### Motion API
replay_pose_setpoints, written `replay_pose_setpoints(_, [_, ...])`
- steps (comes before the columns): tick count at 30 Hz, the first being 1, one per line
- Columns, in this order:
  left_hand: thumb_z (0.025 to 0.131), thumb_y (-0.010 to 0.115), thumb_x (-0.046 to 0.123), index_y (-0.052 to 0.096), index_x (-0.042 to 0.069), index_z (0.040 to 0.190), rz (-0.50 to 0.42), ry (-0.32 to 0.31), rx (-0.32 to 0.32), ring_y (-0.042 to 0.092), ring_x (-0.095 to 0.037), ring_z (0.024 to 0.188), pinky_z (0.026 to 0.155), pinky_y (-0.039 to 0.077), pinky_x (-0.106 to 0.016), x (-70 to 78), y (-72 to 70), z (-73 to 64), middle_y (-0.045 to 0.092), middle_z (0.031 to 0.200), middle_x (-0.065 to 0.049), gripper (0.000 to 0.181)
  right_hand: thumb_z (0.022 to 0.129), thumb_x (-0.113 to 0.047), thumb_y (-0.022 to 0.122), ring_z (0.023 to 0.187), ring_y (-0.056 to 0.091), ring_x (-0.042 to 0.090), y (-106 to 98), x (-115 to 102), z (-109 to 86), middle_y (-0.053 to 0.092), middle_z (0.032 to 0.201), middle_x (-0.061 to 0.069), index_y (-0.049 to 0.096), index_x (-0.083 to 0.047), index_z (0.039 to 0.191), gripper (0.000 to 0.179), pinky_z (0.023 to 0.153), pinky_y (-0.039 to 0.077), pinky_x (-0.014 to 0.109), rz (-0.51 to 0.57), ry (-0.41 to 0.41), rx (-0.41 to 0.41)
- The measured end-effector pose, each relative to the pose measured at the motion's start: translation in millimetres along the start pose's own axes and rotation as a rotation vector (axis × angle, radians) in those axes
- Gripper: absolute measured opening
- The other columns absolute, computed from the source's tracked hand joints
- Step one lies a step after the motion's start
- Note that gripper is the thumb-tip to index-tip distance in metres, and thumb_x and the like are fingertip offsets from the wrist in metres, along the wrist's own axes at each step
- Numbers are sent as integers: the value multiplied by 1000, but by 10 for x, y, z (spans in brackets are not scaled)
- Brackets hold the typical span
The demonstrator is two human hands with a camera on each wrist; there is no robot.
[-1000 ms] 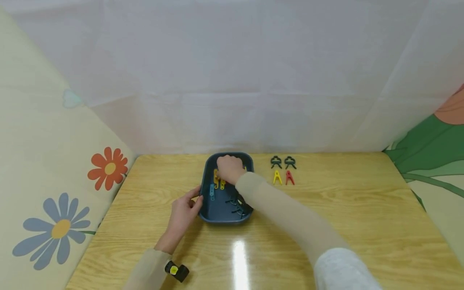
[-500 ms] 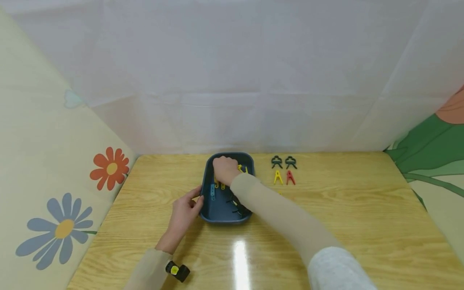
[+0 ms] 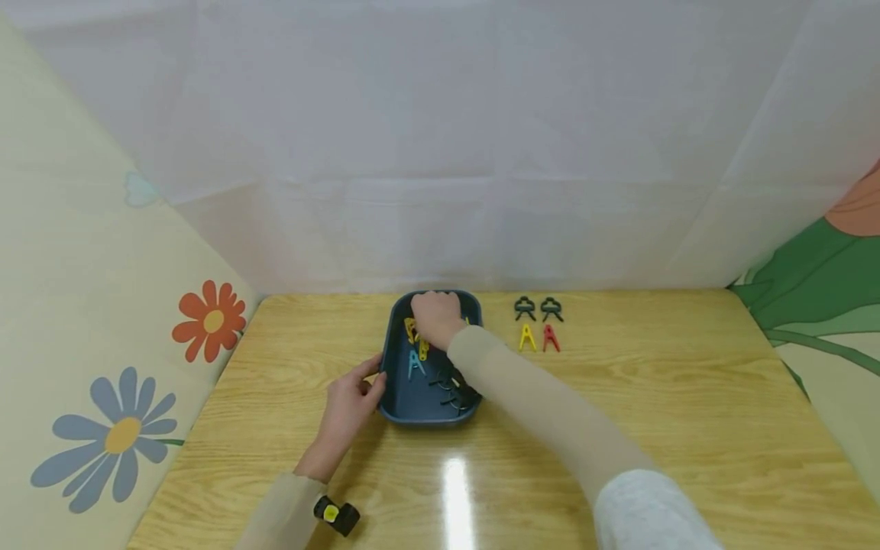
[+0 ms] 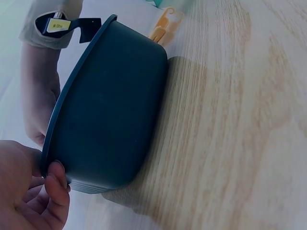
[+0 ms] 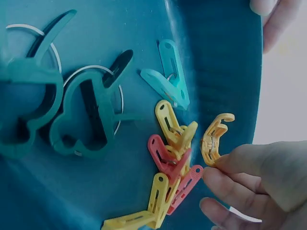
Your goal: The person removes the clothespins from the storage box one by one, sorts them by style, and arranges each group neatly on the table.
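My left hand (image 3: 349, 409) grips the left rim of a dark blue plastic tub (image 3: 415, 419), thumb and fingers on either side of it in the left wrist view. Inside the tub, my right hand (image 5: 268, 182) pinches the end of a yellow-orange hooked clip (image 5: 211, 141) close to the wall. Beside its fingertips lies a cluster of yellow clothespins (image 5: 168, 122) and red clothespins (image 5: 165, 158). A teal clothespin (image 5: 172, 79) lies spread on the tub floor. Two dark spring clamps (image 5: 91, 110) with wire rings lie farther across. In the head view the right hand covers part of the cluster.
Right of the tub, two dark clamps (image 3: 525, 308) lie in a row on the wooden table (image 3: 653, 367). Below them are a yellow clothespin (image 3: 527, 337) and a red clothespin (image 3: 551, 338). Another yellow-orange clip (image 4: 163, 26) shows beyond the tub. A white cloth (image 3: 440, 153) hangs behind.
My right hand has shifted left and then back right within the tub. The teal clothespin has moved right and turned, now showing its spread legs. My left hand stays at the rim.
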State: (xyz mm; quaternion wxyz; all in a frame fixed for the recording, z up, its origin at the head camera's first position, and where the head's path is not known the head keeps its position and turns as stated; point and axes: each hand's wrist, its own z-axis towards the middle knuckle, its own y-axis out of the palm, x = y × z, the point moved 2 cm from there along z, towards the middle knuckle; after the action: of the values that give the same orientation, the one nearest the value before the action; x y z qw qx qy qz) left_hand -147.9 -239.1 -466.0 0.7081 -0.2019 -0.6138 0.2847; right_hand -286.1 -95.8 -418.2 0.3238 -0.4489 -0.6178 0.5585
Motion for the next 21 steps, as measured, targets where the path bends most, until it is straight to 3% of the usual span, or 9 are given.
replay_pose_setpoints(4, [102, 63, 5, 62, -4, 141, -1, -8, -12, 49, -9, 49, 44, 39, -24, 17, -4, -4, 73, 109, -20, 40, 107, -26, 59, 101, 66, 20, -46, 54, -41, 73, 115, 3, 72, -14, 124, 25, 100, 52, 43, -12, 7, 18])
replay_pose_setpoints(8, [103, 62, 6, 62, -4, 141, 1, -8, -14, 50, -9, 49, 44, 39, -24, 39, -10, -9, 73, 112, -21, 40, 105, -31, 64, 77, 63, 15, -96, 154, -96, 70, 89, 0, 74, -14, 100, 20, 73, 55, 33, 12, -5, 34])
replay_pose_setpoints(10, [103, 61, 6, 61, -4, 141, 1, -4, -12, 51, -9, 49, 44, 40, -25, 45, -12, -10, 73, 114, -22, 40, 104, -31, 66, 67, 58, 13, -120, 216, -135, 64, 75, -2, 69, -15, 84, 26, 60, 49, 29, 36, -24, 43])
replay_pose_setpoints(12, [103, 61, 6, 61, -5, 141, 1, -2, -8, 52, -8, 50, 44, 40, -24, 49, -11, -12, 74, 114, -22, 40, 103, -30, 67, 62, 55, 12, -151, 278, -185, 58, 68, -4, 63, -15, 77, 31, 56, 44, 27, 83, -49, 63])
replay_pose_setpoints(15, [102, 62, 5, 62, -5, 141, -2, 1, -3, 52, -7, 50, 45, 41, -24, 42, -7, -10, 74, 113, -22, 40, 103, -25, 67, 61, 53, 12, -188, 379, -270, 58, 68, -4, 62, -14, 76, 30, 56, 42, 26, 157, -92, 104])
replay_pose_setpoints(21, [102, 62, 5, 62, -6, 140, -5, 8, -1, 51, -8, 50, 44, 41, -25, 34, 14, 3, 74, 109, -22, 39, 104, -20, 64, 69, 59, 13, -249, 607, -463, 70, 85, -1, 73, -12, 94, 15, 63, 49, 28, 278, -129, 149])
